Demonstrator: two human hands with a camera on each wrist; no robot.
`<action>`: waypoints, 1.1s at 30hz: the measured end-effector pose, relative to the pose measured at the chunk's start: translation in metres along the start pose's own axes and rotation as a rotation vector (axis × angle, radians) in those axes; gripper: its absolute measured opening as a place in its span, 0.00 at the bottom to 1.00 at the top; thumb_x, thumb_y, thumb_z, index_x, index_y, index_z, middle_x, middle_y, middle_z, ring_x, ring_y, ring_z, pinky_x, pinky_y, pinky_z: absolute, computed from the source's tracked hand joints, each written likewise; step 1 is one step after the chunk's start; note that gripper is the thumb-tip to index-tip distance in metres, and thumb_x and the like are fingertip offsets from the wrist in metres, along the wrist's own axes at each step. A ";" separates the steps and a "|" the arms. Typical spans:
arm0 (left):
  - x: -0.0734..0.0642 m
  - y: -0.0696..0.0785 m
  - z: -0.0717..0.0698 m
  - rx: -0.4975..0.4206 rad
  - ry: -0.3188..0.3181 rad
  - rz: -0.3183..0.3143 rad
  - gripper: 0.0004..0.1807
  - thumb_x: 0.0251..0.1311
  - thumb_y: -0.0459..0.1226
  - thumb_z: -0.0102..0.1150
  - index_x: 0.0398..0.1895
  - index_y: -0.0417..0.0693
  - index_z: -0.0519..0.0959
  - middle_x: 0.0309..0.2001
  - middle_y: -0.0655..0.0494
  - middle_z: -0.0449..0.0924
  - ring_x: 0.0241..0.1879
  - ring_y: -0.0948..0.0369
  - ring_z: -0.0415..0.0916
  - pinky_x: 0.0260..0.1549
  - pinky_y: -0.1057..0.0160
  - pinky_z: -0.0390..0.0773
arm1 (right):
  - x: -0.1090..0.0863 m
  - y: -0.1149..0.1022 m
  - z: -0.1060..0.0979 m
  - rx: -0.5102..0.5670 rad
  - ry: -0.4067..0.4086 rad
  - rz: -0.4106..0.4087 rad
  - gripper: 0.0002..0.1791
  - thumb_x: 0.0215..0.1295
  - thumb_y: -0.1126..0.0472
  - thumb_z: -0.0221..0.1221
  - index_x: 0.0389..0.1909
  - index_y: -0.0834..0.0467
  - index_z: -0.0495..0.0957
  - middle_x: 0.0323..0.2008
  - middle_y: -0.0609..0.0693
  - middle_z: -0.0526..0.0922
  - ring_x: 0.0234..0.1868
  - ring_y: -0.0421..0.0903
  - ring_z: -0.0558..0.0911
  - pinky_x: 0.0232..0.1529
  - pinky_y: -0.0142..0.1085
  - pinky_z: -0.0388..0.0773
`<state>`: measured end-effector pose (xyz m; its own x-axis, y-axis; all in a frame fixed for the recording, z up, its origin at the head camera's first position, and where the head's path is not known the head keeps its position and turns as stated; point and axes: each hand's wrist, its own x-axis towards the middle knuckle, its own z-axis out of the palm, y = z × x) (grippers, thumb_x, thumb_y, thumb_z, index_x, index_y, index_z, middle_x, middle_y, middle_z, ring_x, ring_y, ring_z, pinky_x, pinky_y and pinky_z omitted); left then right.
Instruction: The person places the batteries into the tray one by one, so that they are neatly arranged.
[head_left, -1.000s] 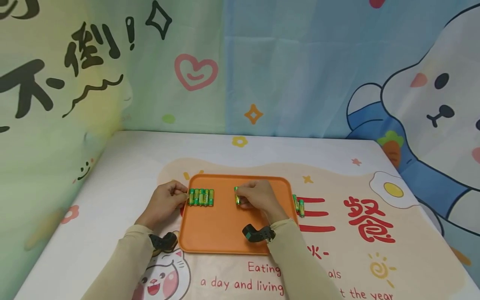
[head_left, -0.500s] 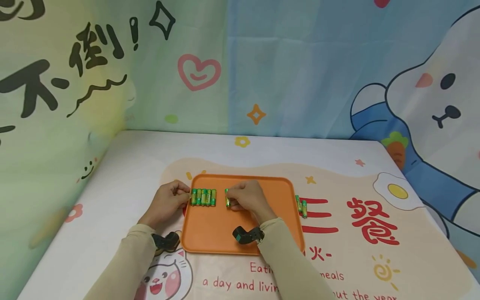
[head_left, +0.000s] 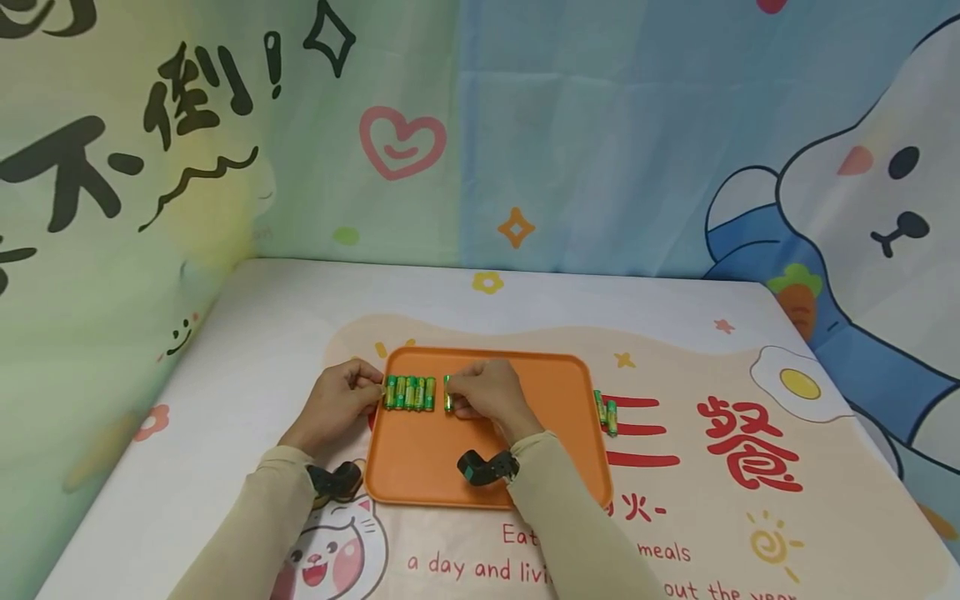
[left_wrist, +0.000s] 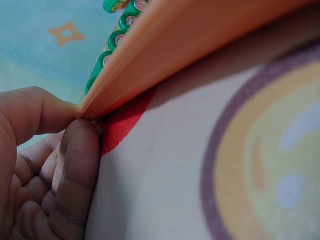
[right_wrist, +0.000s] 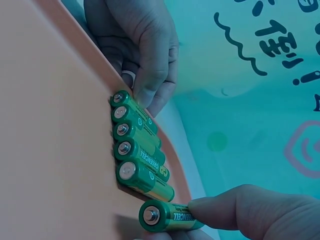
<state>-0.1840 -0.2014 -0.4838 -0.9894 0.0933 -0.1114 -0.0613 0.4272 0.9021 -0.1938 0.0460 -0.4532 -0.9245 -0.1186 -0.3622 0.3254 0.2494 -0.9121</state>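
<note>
Several green batteries (head_left: pixel 409 393) lie side by side in a row against the left wall of the orange tray (head_left: pixel 480 467). In the right wrist view, some show a flat end and others a knobbed end. My right hand (head_left: pixel 491 392) pinches one more battery (right_wrist: pixel 170 216) between thumb and fingers, parallel to the row and just right of it, low over the tray. My left hand (head_left: pixel 341 400) pinches the tray's left rim (left_wrist: pixel 92 107) between thumb and forefinger, beside the end of the row.
Just outside the tray's right edge, two more green batteries (head_left: pixel 606 413) lie on the printed tablecloth (head_left: pixel 720 533). A patterned cloth backdrop (head_left: pixel 585 142) rises behind the table. Each wrist wears a small black camera (head_left: pixel 487 468).
My right hand has carried its battery leftward across the tray, close to the row. The left hand keeps its grip on the rim. The view has shifted slightly.
</note>
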 end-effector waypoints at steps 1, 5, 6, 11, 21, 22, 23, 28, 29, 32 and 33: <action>0.000 0.000 0.000 -0.001 -0.001 -0.001 0.10 0.62 0.30 0.58 0.46 0.36 0.80 0.30 0.52 0.79 0.29 0.58 0.74 0.31 0.66 0.76 | 0.000 0.000 0.001 -0.002 0.003 0.003 0.08 0.64 0.64 0.65 0.39 0.64 0.88 0.30 0.56 0.86 0.26 0.45 0.85 0.32 0.36 0.86; 0.000 0.001 0.000 0.000 -0.004 -0.007 0.11 0.62 0.30 0.57 0.46 0.36 0.80 0.31 0.53 0.79 0.29 0.58 0.74 0.32 0.66 0.76 | 0.000 -0.002 0.003 -0.007 0.016 0.011 0.07 0.63 0.64 0.66 0.38 0.63 0.88 0.30 0.56 0.86 0.27 0.45 0.85 0.32 0.36 0.86; 0.000 0.001 0.000 0.000 -0.004 -0.010 0.11 0.62 0.30 0.57 0.46 0.36 0.80 0.31 0.53 0.79 0.29 0.58 0.74 0.32 0.66 0.76 | 0.000 -0.002 0.004 -0.010 0.019 0.011 0.07 0.62 0.64 0.65 0.37 0.63 0.87 0.30 0.56 0.86 0.26 0.45 0.85 0.31 0.36 0.86; 0.000 0.001 0.001 0.003 -0.001 -0.001 0.10 0.62 0.30 0.58 0.46 0.36 0.80 0.30 0.53 0.79 0.29 0.58 0.74 0.32 0.67 0.75 | 0.000 -0.003 0.005 -0.015 0.027 0.016 0.06 0.63 0.64 0.65 0.36 0.63 0.88 0.29 0.56 0.86 0.26 0.45 0.85 0.31 0.35 0.86; -0.001 0.002 0.001 0.006 0.002 -0.001 0.10 0.62 0.30 0.58 0.46 0.36 0.80 0.31 0.53 0.79 0.29 0.59 0.74 0.31 0.67 0.75 | 0.001 -0.005 0.008 -0.016 0.034 0.023 0.05 0.61 0.66 0.65 0.34 0.62 0.88 0.27 0.56 0.86 0.25 0.46 0.85 0.30 0.36 0.86; -0.001 0.002 0.001 0.005 0.002 -0.002 0.10 0.63 0.30 0.58 0.46 0.36 0.80 0.30 0.53 0.79 0.29 0.59 0.74 0.31 0.67 0.75 | 0.001 -0.005 0.008 -0.013 0.035 0.024 0.05 0.61 0.66 0.65 0.34 0.63 0.88 0.27 0.56 0.86 0.25 0.46 0.85 0.30 0.36 0.86; -0.001 0.002 0.001 0.004 0.002 -0.001 0.10 0.63 0.30 0.58 0.46 0.36 0.80 0.30 0.53 0.79 0.29 0.59 0.74 0.31 0.67 0.75 | 0.001 -0.005 0.008 -0.012 0.035 0.022 0.05 0.61 0.66 0.65 0.34 0.63 0.88 0.27 0.56 0.86 0.25 0.46 0.85 0.30 0.36 0.86; -0.001 0.003 0.000 -0.014 -0.001 0.005 0.11 0.62 0.30 0.58 0.46 0.35 0.80 0.30 0.53 0.79 0.28 0.61 0.73 0.30 0.67 0.75 | 0.001 -0.005 0.008 -0.010 0.028 0.010 0.06 0.62 0.66 0.65 0.35 0.64 0.88 0.28 0.57 0.86 0.26 0.46 0.85 0.31 0.36 0.86; -0.001 0.004 0.000 -0.018 -0.001 0.006 0.11 0.62 0.29 0.58 0.46 0.34 0.80 0.30 0.53 0.79 0.28 0.61 0.73 0.30 0.67 0.75 | 0.000 -0.005 0.007 -0.009 0.025 0.008 0.06 0.63 0.66 0.64 0.35 0.64 0.88 0.29 0.57 0.87 0.26 0.46 0.86 0.32 0.36 0.86; -0.002 0.005 0.000 -0.027 0.001 0.004 0.11 0.61 0.29 0.59 0.46 0.34 0.80 0.31 0.52 0.79 0.27 0.61 0.73 0.30 0.68 0.74 | 0.000 -0.005 0.007 -0.004 0.019 0.006 0.06 0.63 0.67 0.63 0.34 0.64 0.88 0.30 0.59 0.87 0.28 0.47 0.87 0.33 0.36 0.86; -0.002 0.005 0.000 -0.032 0.001 0.005 0.11 0.61 0.29 0.59 0.47 0.34 0.80 0.31 0.52 0.79 0.27 0.62 0.73 0.30 0.68 0.75 | 0.000 -0.005 0.007 -0.002 0.019 0.007 0.06 0.63 0.67 0.63 0.34 0.64 0.88 0.31 0.59 0.87 0.28 0.47 0.87 0.33 0.36 0.86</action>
<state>-0.1823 -0.1997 -0.4787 -0.9898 0.0943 -0.1069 -0.0609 0.3981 0.9153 -0.1938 0.0381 -0.4499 -0.9257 -0.0989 -0.3651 0.3315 0.2524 -0.9090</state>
